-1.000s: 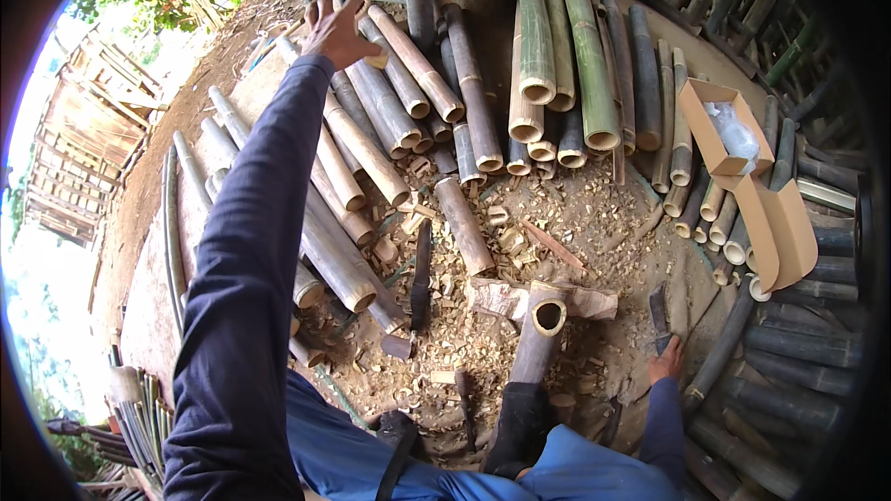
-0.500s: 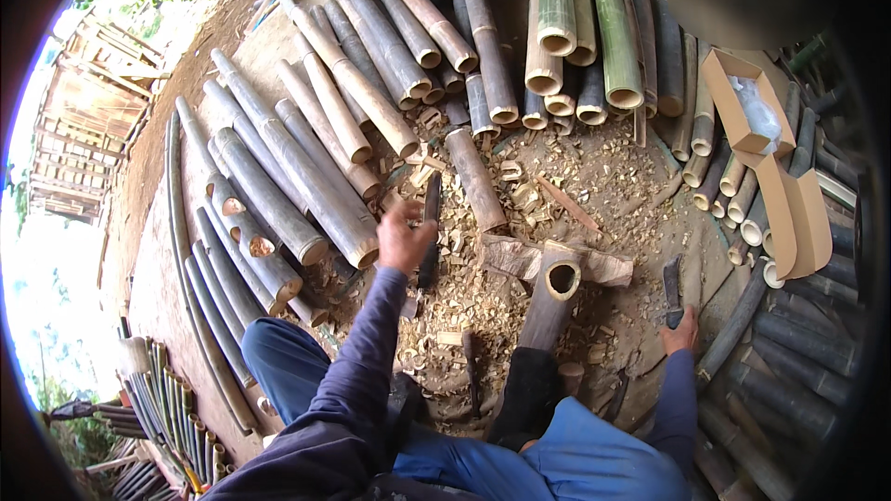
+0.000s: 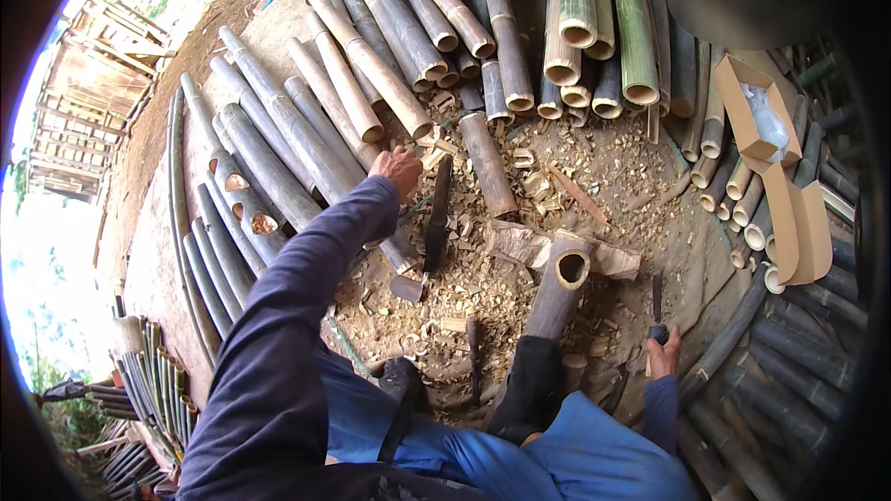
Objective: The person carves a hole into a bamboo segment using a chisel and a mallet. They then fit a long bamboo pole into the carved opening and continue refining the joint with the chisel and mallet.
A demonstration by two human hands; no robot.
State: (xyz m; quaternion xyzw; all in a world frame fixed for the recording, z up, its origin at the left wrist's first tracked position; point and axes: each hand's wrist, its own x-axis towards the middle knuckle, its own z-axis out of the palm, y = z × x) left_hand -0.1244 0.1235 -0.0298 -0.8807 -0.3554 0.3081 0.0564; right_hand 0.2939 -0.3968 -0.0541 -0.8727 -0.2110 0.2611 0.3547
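Observation:
My left hand (image 3: 397, 170) reaches far forward, over the ends of the dark bamboo poles (image 3: 306, 172). Its fingers are bent down among wood chips (image 3: 444, 147); what they grip, if anything, is hidden. A dark, broad machete-like blade (image 3: 437, 223) lies just to the right of that hand. Low on the right, my right hand (image 3: 663, 354) is closed around the dark handle of a knife (image 3: 657, 299), its blade pointing away from me. A bamboo tube (image 3: 548, 301) with a hole near its far end leans between my legs against a rough wooden block (image 3: 520, 243).
Bamboo poles (image 3: 408, 28) lie in rows on the left and ahead, some green (image 3: 631, 28). A short bamboo piece (image 3: 487, 167) lies beyond the block. An open cardboard box (image 3: 742, 116) holding clear plastic rests on poles at right. Shavings (image 3: 566, 190) cover the ground.
My left hand has moved forward, away from me, beyond the dark blade's near part. My right hand still holds the knife, whose blade has turned; the view has shifted slightly.

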